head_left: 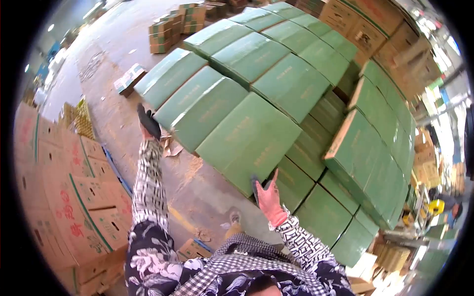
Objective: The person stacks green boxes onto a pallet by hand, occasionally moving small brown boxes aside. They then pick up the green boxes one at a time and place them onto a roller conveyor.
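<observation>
Green cardboard boxes are stacked in front of me. My left hand [148, 123], in a dark-palmed glove, is raised at the left end of the near row, beside a green box [170, 79]. Its fingers are stretched out, and contact with the box is hard to make out. At the row's other end, my right hand [270, 200] wears a pink glove with dark fingertips. Its thumb and forefinger are spread at the near right corner of the closest green box [249, 140]. The other fingers are partly hidden.
Lower green boxes [323, 214] lie to the right, beside another raised green stack [370, 153]. Brown cartons [89, 207] stand on my left, with more cartons [363, 29] behind. A small box [130, 79] and torn cardboard [171, 147] lie on the floor. A person [452, 209] is at far right.
</observation>
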Action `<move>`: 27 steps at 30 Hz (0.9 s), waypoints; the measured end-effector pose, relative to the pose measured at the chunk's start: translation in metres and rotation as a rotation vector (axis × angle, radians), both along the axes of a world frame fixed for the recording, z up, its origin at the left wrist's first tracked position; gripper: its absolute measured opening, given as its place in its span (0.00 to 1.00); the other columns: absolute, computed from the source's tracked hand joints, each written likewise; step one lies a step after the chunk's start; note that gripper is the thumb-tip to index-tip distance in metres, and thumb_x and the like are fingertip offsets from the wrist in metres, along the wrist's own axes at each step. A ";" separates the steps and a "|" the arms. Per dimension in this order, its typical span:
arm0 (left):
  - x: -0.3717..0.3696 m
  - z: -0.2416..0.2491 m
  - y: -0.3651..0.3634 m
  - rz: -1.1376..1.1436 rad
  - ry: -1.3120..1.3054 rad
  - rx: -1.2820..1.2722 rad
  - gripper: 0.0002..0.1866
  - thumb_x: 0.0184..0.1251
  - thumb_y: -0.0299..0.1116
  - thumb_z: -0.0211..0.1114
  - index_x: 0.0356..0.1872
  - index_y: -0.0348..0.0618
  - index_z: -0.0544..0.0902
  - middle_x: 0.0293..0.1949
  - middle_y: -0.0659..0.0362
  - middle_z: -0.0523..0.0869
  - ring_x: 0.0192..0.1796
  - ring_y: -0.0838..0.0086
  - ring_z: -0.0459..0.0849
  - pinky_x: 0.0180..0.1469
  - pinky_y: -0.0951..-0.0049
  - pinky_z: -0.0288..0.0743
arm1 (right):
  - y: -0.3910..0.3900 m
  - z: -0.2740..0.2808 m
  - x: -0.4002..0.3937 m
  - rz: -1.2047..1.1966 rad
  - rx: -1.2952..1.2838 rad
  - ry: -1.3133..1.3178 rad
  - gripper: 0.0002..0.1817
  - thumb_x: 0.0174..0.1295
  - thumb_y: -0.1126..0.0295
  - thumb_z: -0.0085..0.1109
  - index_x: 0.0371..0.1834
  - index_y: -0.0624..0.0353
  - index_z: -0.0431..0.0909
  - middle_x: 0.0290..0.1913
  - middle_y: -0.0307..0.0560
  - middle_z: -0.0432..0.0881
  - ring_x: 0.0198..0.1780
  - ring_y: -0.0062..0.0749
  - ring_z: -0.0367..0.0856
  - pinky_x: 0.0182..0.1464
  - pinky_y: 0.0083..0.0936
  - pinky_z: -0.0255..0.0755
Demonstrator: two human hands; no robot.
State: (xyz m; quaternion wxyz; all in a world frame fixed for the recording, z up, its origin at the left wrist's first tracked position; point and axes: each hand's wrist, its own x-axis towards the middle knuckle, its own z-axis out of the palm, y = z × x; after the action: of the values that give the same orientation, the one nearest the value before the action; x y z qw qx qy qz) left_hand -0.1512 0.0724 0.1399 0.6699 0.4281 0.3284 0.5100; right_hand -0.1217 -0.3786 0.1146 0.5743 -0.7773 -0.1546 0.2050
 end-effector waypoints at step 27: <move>0.053 0.213 -0.562 -1.161 0.245 1.187 0.29 0.56 0.46 0.64 0.55 0.37 0.74 0.50 0.43 0.79 0.47 0.55 0.78 0.44 0.58 0.75 | -0.586 -0.038 0.367 -0.232 -1.466 -0.479 0.36 0.53 0.47 0.59 0.68 0.26 0.60 0.69 0.55 0.56 0.69 0.68 0.50 0.67 0.60 0.46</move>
State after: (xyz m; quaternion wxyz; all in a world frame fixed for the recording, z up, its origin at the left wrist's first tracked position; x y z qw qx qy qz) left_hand -0.0985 -0.4896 0.3528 0.4492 0.8629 -0.1965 0.1224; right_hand 0.2449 -0.9650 0.0762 -0.1173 -0.9927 -0.0173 0.0200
